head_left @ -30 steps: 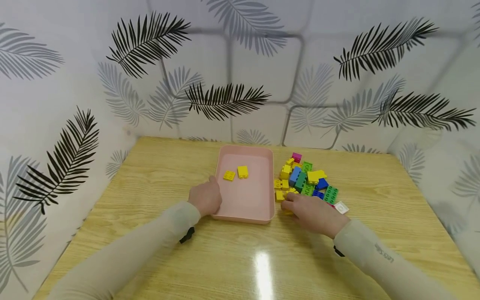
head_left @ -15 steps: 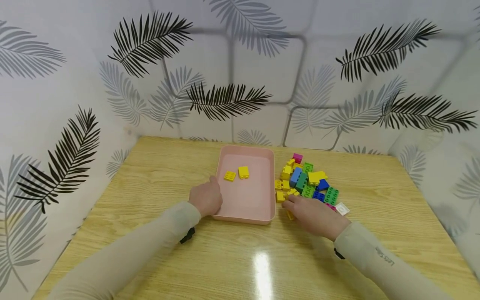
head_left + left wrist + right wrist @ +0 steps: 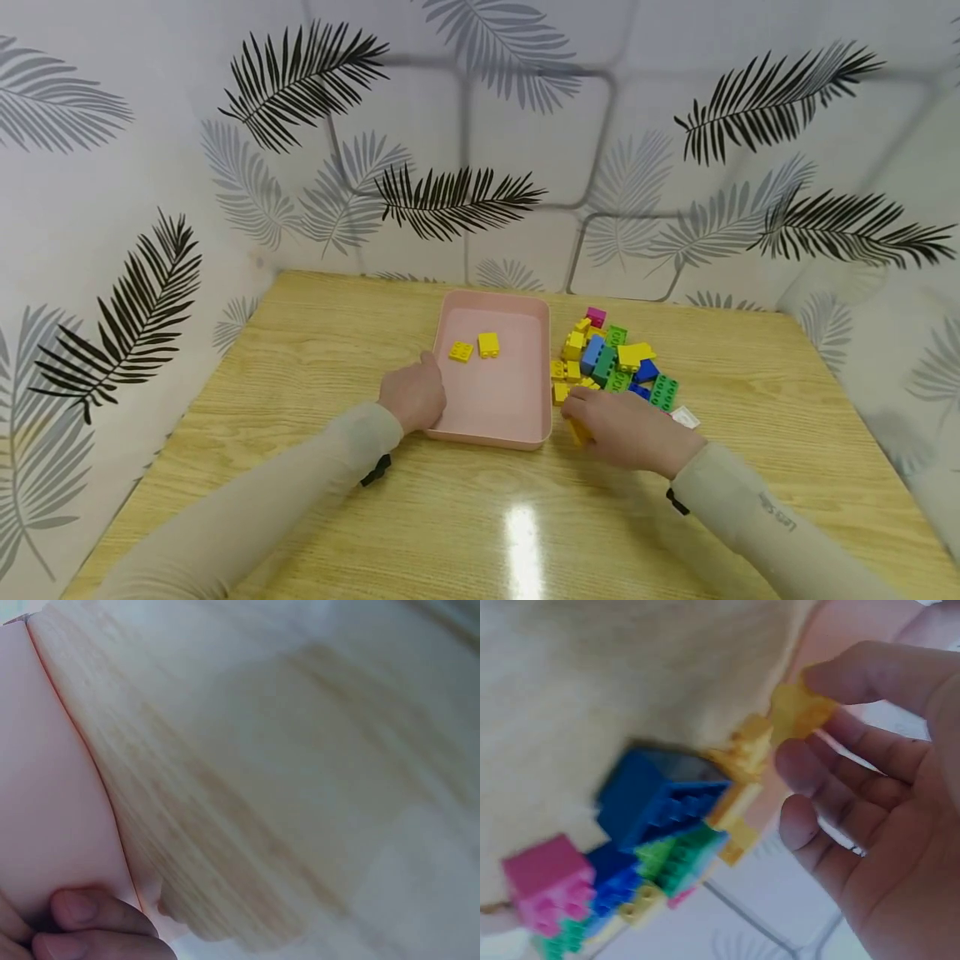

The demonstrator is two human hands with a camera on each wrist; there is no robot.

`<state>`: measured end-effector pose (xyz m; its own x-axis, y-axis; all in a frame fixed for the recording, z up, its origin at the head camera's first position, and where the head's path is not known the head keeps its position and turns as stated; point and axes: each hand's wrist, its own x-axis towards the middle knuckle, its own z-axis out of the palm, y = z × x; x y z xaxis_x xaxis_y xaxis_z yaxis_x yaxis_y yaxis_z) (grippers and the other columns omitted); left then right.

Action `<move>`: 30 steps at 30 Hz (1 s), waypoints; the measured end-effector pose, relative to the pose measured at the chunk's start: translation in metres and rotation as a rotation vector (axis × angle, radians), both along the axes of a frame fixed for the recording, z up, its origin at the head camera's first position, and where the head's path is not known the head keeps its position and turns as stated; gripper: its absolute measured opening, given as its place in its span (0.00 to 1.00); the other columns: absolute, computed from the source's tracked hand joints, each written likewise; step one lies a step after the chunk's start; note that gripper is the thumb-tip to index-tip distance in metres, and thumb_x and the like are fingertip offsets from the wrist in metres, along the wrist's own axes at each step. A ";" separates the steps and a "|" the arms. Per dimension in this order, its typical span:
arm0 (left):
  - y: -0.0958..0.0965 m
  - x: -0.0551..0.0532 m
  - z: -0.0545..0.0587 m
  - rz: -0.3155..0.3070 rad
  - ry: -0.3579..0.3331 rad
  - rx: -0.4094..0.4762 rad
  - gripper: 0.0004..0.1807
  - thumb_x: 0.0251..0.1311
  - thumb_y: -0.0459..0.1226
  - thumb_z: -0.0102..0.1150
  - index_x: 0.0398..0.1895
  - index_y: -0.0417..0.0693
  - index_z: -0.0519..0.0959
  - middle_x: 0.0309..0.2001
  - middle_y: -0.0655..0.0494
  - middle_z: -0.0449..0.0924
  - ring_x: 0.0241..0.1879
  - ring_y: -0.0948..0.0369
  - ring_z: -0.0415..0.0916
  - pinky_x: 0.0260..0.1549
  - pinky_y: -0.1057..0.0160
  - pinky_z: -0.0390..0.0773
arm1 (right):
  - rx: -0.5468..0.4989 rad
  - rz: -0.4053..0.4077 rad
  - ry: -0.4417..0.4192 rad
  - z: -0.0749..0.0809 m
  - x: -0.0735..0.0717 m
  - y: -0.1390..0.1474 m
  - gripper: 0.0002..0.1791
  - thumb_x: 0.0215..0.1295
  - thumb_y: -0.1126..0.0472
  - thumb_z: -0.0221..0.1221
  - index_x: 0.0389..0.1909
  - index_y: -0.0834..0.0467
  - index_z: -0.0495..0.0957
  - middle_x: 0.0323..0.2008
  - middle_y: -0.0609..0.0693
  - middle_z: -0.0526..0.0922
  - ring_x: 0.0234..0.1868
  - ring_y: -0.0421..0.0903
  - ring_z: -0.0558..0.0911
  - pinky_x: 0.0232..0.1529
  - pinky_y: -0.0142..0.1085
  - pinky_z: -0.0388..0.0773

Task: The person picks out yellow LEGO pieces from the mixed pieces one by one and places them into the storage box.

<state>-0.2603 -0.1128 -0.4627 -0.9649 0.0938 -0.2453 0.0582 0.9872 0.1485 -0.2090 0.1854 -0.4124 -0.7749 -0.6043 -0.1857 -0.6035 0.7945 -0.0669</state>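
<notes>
My left hand [image 3: 411,396] grips the left wall of a pink plastic tray [image 3: 498,404]; its curled fingers [image 3: 105,937] lie against the tray wall in the left wrist view. Inside the tray are two yellow toy bricks, a flat studded one [image 3: 461,351] and a squarer one [image 3: 488,344]. Just right of the tray, my right hand [image 3: 626,429] pinches a yellow-orange toy brick [image 3: 799,709] between thumb and fingertips. The last two fingers curl loosely away from it. More yellow bricks [image 3: 560,393] lie close by the fingertips.
A loose heap of toy bricks spreads right of the tray, with blue [image 3: 592,354], green [image 3: 663,392] and yellow [image 3: 630,357] ones. A white piece [image 3: 684,417] lies at its edge. The wooden table [image 3: 337,325] meets a leaf-patterned wall covering [image 3: 517,237] behind.
My right hand has taken hold of the yellow-orange brick and tilted it up slightly at the near end of the heap. The left hand and the tray have stayed put.
</notes>
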 end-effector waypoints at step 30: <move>-0.003 0.000 -0.002 -0.016 0.068 -0.023 0.32 0.71 0.42 0.51 0.69 0.28 0.60 0.22 0.51 0.76 0.19 0.58 0.75 0.21 0.57 0.78 | -0.049 0.194 -0.017 0.033 -0.097 -0.126 0.19 0.65 0.63 0.65 0.57 0.55 0.81 0.52 0.48 0.82 0.50 0.44 0.80 0.58 0.38 0.78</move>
